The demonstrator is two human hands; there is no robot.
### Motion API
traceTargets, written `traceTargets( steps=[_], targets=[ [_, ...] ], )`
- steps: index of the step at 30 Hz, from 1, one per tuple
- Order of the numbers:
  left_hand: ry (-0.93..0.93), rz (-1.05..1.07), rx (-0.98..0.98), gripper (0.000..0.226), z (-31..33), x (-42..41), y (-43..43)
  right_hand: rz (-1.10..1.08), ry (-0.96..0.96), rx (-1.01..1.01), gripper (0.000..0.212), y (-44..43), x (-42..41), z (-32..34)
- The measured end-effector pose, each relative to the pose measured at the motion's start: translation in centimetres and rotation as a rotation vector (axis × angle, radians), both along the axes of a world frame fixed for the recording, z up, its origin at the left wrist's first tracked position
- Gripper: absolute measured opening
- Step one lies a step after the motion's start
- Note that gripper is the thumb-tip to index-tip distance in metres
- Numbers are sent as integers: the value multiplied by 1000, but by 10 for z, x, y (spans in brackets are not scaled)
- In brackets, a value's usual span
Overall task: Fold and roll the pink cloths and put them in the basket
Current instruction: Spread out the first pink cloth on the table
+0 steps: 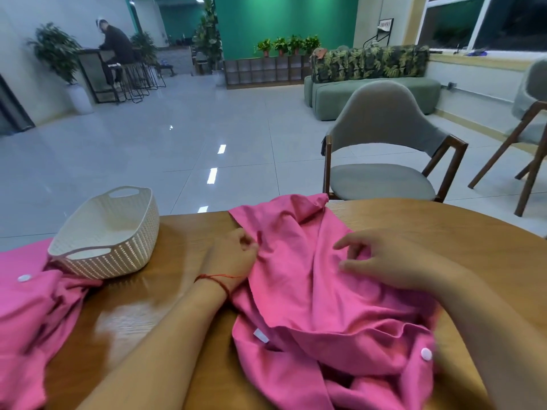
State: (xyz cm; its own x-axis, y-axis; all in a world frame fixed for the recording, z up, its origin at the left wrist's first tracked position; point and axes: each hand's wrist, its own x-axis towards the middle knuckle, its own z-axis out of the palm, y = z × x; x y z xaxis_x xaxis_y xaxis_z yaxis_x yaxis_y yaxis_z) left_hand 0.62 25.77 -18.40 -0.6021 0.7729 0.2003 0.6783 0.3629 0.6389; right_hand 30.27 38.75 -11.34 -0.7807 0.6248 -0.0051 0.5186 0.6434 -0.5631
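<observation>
A crumpled pink cloth [310, 291] with a white round button lies spread over the middle of the wooden table [444, 226]. My left hand [233, 255] pinches its left edge with curled fingers. My right hand [393, 261] rests on the cloth's right part, fingers spread and relaxed. A second pink cloth [32, 315] lies bunched at the table's left edge, partly under the basket. The empty cream woven basket [106, 232] stands at the table's far left, beside my left hand.
A grey chair [381, 152] with wooden legs stands just behind the table's far edge, another chair [527, 128] at the right. Tiled floor stretches beyond. A person sits at a counter far back left.
</observation>
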Motion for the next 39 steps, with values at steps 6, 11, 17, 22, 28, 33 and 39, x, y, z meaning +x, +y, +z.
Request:
traceTargets(
  steps=[6, 11, 17, 22, 28, 33, 39],
  targets=[
    [-743, 268, 464, 17, 33, -36, -20, -149, 458, -129, 36, 13, 16, 19],
    [-1237, -55, 517, 32, 41, -4, -56, -51, 439, -276, 46, 0, 13, 24],
    [-862, -177, 337, 78, 36, 67, -82, -58, 396, -125, 46, -16, -4, 20],
    [-360, -429, 35, 77, 48, 114, -104, -158, 542, -156, 49, -42, -19, 23],
    [-430, -262, 243, 91, 36, 113, -94, 214, 274, -498, 90, -75, -15, 42],
    [-648, -152, 337, 51, 35, 109, -85, 252, 340, -735, 113, -116, -31, 44],
    [-673, -84, 398, 37, 25, 101, -80, 243, 440, -830, 115, -132, -50, 26]
  ],
)
